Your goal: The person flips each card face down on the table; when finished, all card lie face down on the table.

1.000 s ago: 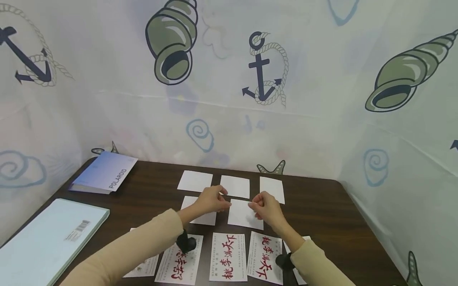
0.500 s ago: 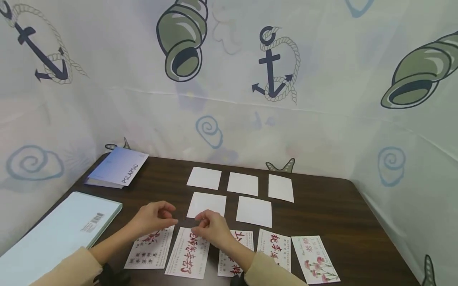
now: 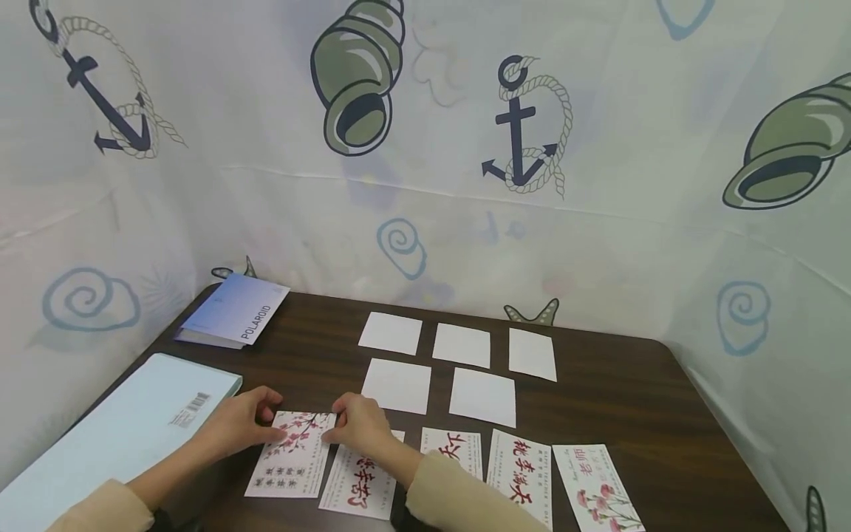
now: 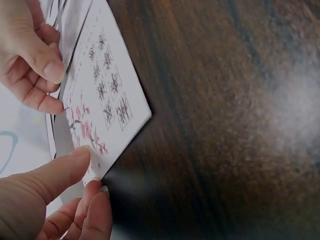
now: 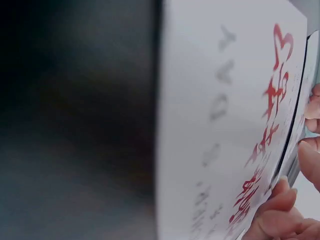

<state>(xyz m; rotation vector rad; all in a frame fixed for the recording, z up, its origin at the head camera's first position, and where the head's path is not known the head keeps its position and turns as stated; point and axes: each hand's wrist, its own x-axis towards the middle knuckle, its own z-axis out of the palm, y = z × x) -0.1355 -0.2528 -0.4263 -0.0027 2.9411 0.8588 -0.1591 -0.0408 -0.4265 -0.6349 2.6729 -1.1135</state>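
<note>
A white card with pink blossom branches and rows of dark characters (image 3: 292,465) lies at the left end of the front row of cards. My left hand (image 3: 233,425) pinches its upper left corner, thumb on the printed face and fingers at the edge. At the upper right corner my right hand (image 3: 366,428) pinches the same card between thumb and fingers. Its forearm crosses over the neighbouring card with red brush lettering (image 3: 362,480), whose upper part is hidden. That lettered card (image 5: 225,100) fills much of the right wrist view.
Several blank white cards (image 3: 395,386) lie in two rows farther back. More printed cards (image 3: 521,476) continue the front row, ending with a pink flower card (image 3: 598,488). A pale blue folder (image 3: 126,428) and a blue POLAROID booklet (image 3: 236,310) lie at left.
Both hands have come from the blank cards at the back toward the front left. They now hold the blossom card by its upper corners. The view has shifted slightly.
</note>
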